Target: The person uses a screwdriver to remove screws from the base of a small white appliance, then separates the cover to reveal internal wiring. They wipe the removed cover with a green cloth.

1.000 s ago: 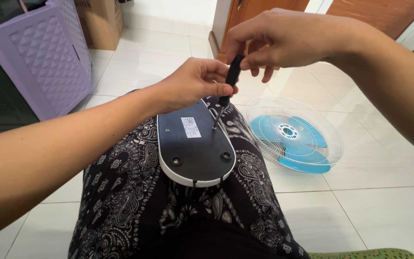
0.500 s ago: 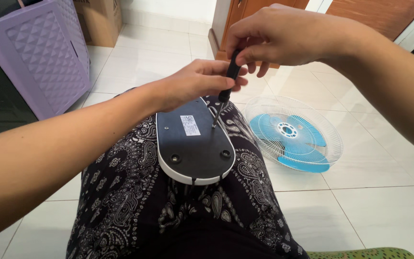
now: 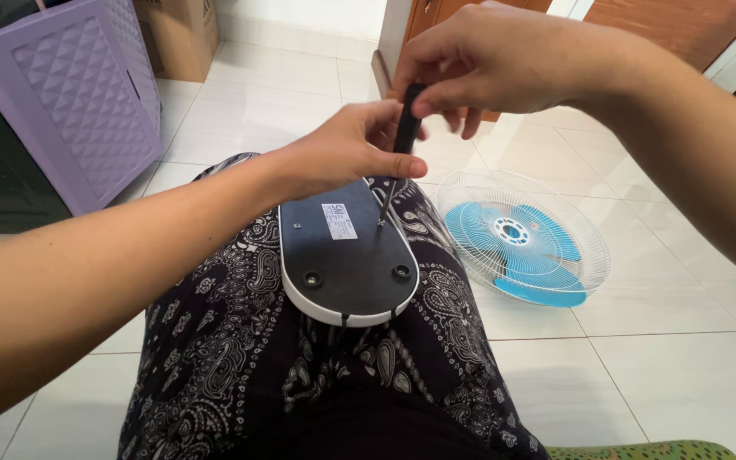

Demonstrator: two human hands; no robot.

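Hands both closed: right hand (image 3: 487, 55) pinching slim black screwdriver (image 3: 402, 128), left hand (image 3: 347, 149) gripping smooth oval base (image 3: 342, 260)

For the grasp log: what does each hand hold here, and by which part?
The right hand pinches a screwdriver by its black handle, tip down on the fan base. The left hand grips that base's far end.

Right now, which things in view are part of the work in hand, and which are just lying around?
In use:
- screwdriver, held in right hand
- oval base, underside up on the lap, steadied by left hand

Lying about:
- fan guard with blue blades, on the floor
- purple basket
- cardboard box
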